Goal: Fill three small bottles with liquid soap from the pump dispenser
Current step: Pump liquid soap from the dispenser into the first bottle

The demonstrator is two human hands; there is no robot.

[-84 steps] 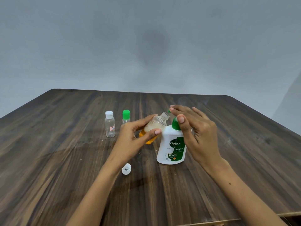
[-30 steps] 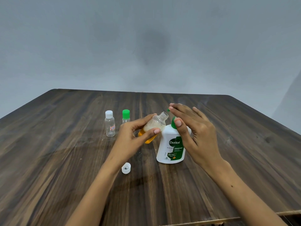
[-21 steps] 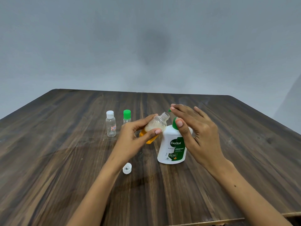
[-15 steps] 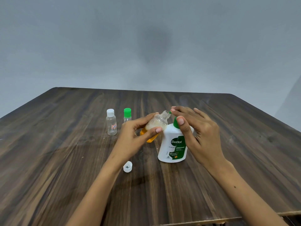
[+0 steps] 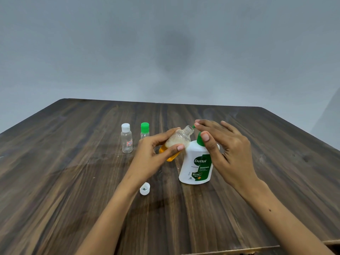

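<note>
A dark brown tabletop (image 5: 73,181) with a streaked wood grain fills the lower half of the view, its far edge running straight across and its two far corners rounded off. Behind it rises a plain grey wall (image 5: 92,52), smooth and bare of markings, with a soft dark smudge of shadow (image 5: 174,52) near its middle. At the lower right the near edge of the tabletop shows as a paler wooden strip (image 5: 239,250), and at the far right a slightly lighter grey surface (image 5: 331,115) meets the wall at an angle.
</note>
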